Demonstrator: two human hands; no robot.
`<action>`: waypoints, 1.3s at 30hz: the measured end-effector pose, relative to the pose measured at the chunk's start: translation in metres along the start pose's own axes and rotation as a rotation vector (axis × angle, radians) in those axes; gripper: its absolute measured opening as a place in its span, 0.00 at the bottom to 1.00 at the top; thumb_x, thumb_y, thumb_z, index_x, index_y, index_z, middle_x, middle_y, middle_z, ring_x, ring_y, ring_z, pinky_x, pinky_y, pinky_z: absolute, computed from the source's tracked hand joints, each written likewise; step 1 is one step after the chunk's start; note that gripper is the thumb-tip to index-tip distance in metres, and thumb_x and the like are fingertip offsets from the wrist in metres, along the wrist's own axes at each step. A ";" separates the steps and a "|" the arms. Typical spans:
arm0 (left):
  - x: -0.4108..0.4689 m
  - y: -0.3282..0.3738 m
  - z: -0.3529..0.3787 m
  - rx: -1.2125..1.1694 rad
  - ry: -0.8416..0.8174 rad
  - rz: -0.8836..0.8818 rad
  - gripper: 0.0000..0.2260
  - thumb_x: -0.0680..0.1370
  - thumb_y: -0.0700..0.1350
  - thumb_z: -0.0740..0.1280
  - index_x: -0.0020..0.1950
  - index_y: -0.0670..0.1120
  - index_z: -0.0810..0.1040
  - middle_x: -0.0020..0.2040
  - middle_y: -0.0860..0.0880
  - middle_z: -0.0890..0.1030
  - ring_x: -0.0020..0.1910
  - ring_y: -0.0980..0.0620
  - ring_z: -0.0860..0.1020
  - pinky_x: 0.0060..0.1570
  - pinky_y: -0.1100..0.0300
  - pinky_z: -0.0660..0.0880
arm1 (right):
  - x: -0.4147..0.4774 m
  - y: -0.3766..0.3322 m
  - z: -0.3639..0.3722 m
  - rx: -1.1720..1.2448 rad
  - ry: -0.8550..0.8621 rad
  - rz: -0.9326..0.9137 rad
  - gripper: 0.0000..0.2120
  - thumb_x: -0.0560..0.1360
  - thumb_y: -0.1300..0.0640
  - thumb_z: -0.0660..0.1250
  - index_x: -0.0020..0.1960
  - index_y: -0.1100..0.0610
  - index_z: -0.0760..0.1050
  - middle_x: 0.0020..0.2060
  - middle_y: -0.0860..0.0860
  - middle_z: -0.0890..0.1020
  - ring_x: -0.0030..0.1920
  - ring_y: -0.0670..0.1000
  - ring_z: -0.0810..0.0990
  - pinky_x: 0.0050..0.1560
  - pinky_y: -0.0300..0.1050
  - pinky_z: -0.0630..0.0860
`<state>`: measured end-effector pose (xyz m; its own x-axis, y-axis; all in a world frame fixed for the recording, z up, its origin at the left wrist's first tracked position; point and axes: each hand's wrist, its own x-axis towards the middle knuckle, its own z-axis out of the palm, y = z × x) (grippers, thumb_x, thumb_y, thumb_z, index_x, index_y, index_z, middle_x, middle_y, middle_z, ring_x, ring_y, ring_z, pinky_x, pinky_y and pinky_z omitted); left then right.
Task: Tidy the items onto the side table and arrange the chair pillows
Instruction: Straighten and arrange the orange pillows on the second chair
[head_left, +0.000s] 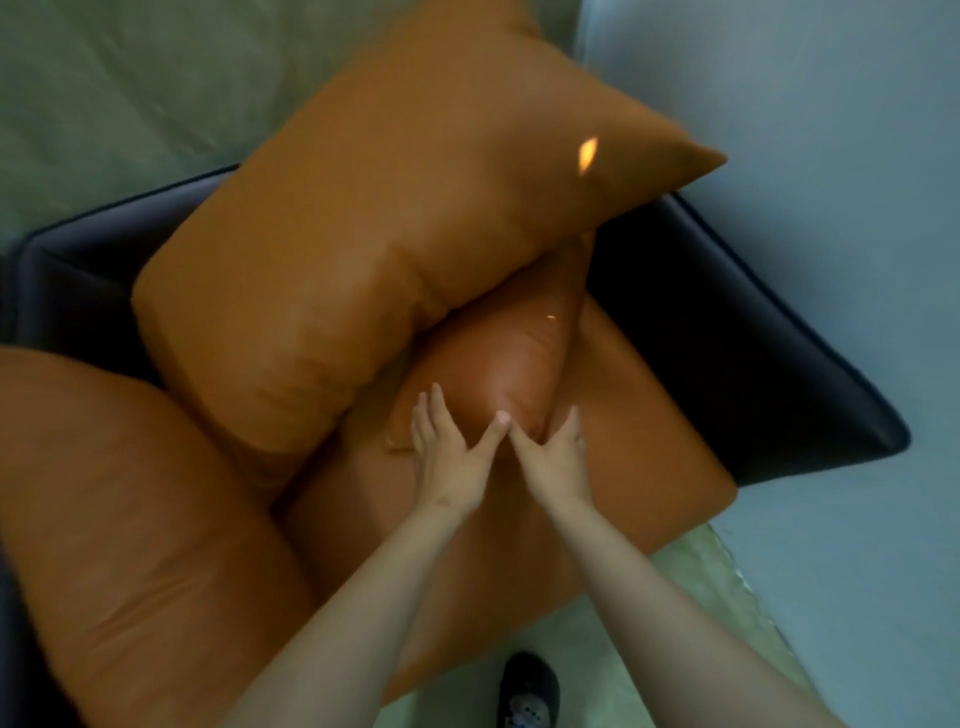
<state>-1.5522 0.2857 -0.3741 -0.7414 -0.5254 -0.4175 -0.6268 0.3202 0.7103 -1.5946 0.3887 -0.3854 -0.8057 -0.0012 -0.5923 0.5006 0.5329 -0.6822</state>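
Dim corner, a dark armchair (753, 338) set at an angle

Its glossy black shell points one corner right, toward a grey-blue wall (831, 130). Pale green floor (597, 649) shows below the seat and meets that wall along a slanting edge. A similar green surface (104, 104) fills the upper left — floor or wall, unclear. The light is low and soft.

The large pillow (405, 223) was plain burnt orange, the small pillow (519, 364) a redder rust. The chair shell (753, 322) looked black, perhaps navy. The floor (104, 78) was pale green.
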 end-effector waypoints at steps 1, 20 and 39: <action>0.008 0.005 0.005 0.006 -0.001 -0.010 0.42 0.74 0.64 0.62 0.78 0.51 0.43 0.79 0.50 0.43 0.77 0.50 0.42 0.74 0.49 0.45 | 0.008 0.001 0.000 0.052 -0.044 0.033 0.50 0.69 0.34 0.66 0.78 0.55 0.44 0.76 0.57 0.57 0.73 0.59 0.60 0.70 0.51 0.62; 0.028 0.016 0.002 -0.095 0.015 -0.183 0.42 0.72 0.62 0.67 0.78 0.49 0.49 0.78 0.46 0.53 0.76 0.43 0.56 0.72 0.46 0.57 | 0.022 -0.002 -0.030 0.219 0.158 -0.067 0.13 0.72 0.50 0.72 0.50 0.58 0.78 0.45 0.54 0.83 0.48 0.56 0.81 0.50 0.48 0.77; -0.049 0.112 0.142 -0.459 -0.358 -0.546 0.56 0.64 0.67 0.73 0.78 0.51 0.41 0.76 0.49 0.58 0.69 0.40 0.67 0.57 0.32 0.71 | -0.020 0.073 -0.210 -0.259 0.411 -0.266 0.23 0.71 0.47 0.72 0.65 0.43 0.75 0.53 0.46 0.84 0.52 0.53 0.81 0.52 0.47 0.77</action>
<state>-1.6206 0.4593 -0.3545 -0.4384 -0.2043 -0.8752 -0.8204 -0.3068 0.4826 -1.6078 0.6051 -0.3332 -0.9770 0.1379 -0.1624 0.2101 0.7500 -0.6272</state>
